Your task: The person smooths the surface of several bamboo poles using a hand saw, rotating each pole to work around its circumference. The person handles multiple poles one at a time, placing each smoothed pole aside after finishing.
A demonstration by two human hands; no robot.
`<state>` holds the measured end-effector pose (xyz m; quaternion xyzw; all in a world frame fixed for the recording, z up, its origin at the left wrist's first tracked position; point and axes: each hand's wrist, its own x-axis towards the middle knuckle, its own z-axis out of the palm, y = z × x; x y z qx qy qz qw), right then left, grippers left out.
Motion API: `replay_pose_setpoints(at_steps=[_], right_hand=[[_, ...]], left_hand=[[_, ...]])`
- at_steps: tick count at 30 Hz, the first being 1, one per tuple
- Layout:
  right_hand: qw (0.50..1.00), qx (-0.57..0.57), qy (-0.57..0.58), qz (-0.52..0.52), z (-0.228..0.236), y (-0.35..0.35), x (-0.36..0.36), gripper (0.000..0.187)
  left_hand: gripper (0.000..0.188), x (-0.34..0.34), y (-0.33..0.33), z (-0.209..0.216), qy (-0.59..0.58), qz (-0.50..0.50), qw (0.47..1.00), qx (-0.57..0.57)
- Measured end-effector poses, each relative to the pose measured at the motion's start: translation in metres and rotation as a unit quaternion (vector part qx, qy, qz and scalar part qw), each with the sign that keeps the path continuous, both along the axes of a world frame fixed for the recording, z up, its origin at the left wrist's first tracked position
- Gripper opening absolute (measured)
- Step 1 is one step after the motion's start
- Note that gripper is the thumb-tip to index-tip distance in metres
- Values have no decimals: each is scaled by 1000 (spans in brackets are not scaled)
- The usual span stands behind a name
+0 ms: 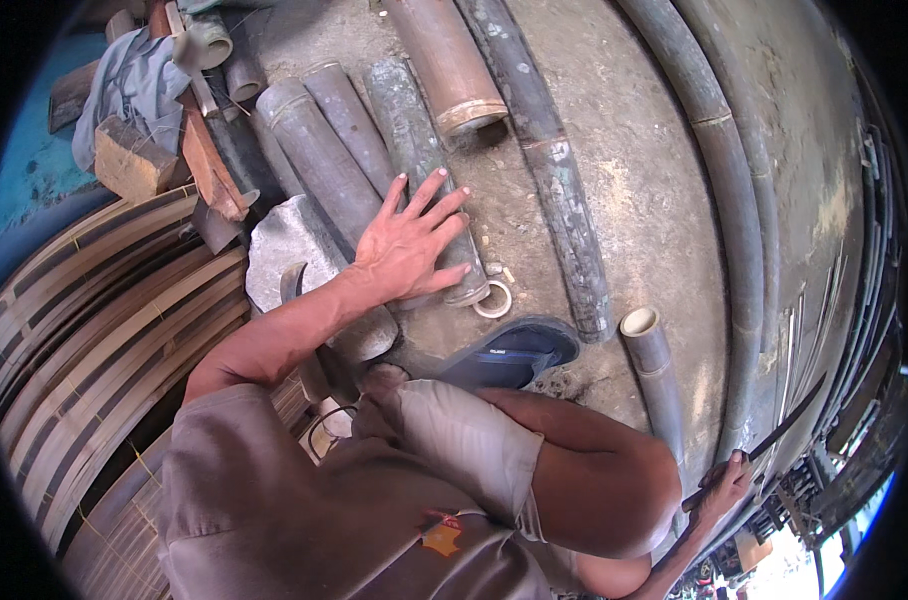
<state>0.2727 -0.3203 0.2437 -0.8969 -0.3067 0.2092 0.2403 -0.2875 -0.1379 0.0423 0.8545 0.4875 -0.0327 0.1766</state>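
Nearest, the person's brown cotton shirt (pixel 324 500) and bent bare knee (pixel 614 480) are filling the lower edge, and the knee is hiding part of the right arm. Clock hours here are running from the left hand (pixel 409 242). That hand is lying palm down, fingers spread wide, on a grey-green mottled bamboo tube (pixel 406 125), and is covering the tube's middle. At four o'clock, a thin pale ring (pixel 493 299) is lying just beside the tube's lower end. Between four and five, a dark blue flat sandal (pixel 514 352) is disappearing behind the leg. At nine, a rough grey stone block (pixel 299 255) is being partly covered by the forearm. Farther out at four, a short open-ended brown bamboo tube (pixel 654 365) is lying with its lower end hidden by the knee. Beyond it, the right hand (pixel 729 485) is closing its fingers around a long dark blade-like tool (pixel 789 422); where handle is becoming blade, I cannot tell. At eight, bundled bamboo slats (pixel 104 370) are running out of view; at ten, a crumpled grey cloth (pixel 134 85) is covering wood pieces.
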Motion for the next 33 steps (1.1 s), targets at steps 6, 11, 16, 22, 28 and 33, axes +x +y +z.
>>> replay_pose_setpoints(at_steps=[6, 11, 16, 22, 28, 33], right_hand=[[998, -20, -53, -20, 14, -41, 23, 42], [997, 9, -42, -68, 18, -31, 19, 40], [999, -10, -27, -45, 6, -24, 34, 40], [998, -39, -57, 4, -5, -13, 49, 43], [994, -85, -73, 7, 3, 5, 33, 41], [992, -108, -59, -40, 18, 35, -15, 35]], left_hand=[[65, -1, 0, 4, -16, 7, 1000, -6], [61, 0, 0, 6, -33, 22, 999, -4], [53, -6, -3, 2, -49, 24, 998, 17], [52, -10, -10, 3, -87, 58, 993, 58], [46, -10, -15, -3, -112, 78, 988, 72], [43, -11, -10, -1, -118, 82, 986, 81]])
